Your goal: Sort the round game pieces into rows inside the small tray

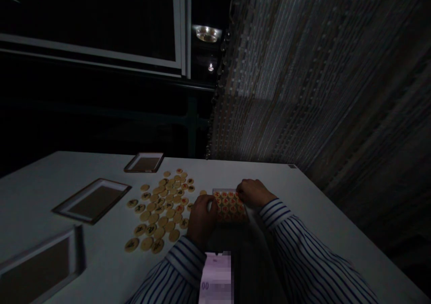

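Red-marked tan discs (230, 204) are occupying a box (223, 190) in rows. Left hand (202, 219) and right hand (255, 192) are bending fingers alongside; grip unclear.

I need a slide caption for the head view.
Left hand and right hand at boxed discs, loose discs lying nearby.

**Hard to See in the Dark**

The left hand (202, 218) hides some of the left side of the small box (225, 190). The right hand (252, 192) hides its far right corner. You can't tell just what the fingertips touch. The red signs on the Chinese chess pieces (229, 202) inside are too small and dim to read. The nearest tray (38, 270) is blurry and cut off at the left. Both striped sleeves (303, 245) run off the bottom. So does a purple thing (214, 275), partly covered by blocky squares.
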`<state>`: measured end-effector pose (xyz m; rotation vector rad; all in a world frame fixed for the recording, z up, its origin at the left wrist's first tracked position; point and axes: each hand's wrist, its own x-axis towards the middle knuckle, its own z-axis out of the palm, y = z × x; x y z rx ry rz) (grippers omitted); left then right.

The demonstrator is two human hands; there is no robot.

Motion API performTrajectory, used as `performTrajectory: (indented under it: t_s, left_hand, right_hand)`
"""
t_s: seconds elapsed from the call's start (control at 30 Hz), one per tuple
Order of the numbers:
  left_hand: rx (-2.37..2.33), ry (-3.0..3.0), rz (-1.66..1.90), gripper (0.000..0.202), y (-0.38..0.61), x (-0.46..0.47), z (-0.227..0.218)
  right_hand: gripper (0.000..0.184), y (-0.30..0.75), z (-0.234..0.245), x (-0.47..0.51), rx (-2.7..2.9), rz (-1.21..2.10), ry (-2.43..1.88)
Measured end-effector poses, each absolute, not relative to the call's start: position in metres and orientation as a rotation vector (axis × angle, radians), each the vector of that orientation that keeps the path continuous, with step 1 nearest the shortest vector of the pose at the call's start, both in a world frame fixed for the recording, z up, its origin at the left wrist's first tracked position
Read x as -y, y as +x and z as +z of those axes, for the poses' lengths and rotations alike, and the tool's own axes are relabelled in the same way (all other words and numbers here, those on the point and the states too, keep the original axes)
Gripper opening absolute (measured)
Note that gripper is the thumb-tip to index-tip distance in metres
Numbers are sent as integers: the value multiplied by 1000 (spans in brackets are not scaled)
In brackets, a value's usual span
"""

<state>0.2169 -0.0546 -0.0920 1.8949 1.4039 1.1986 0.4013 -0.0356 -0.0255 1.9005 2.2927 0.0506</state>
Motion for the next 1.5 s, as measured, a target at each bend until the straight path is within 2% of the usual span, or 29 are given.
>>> performTrajectory:
  t_s: [0.43,0.7,0.87,1.1,1.5]
  left_hand:
    - [-1413,1905,1203,21,216,55,-92]
    - [-1393,1932,1109,23,214,59,-88]
    - [-1372,1942,1032,26,214,63,-89]
    - [-1399,1948,939,29,211,66,-90]
    - [-1349,1967,922,30,216,70,-91]
  right_hand:
    - [28,404,-23,38,-2330,59,1915]
    - [33,418,-36,60,-2395,-14,2120]
    - [37,420,-56,83,-2524,-267,2286]
    - [42,422,-73,94,-2749,-862,2261]
    - [44,419,-75,96,-2836,-982,2248]
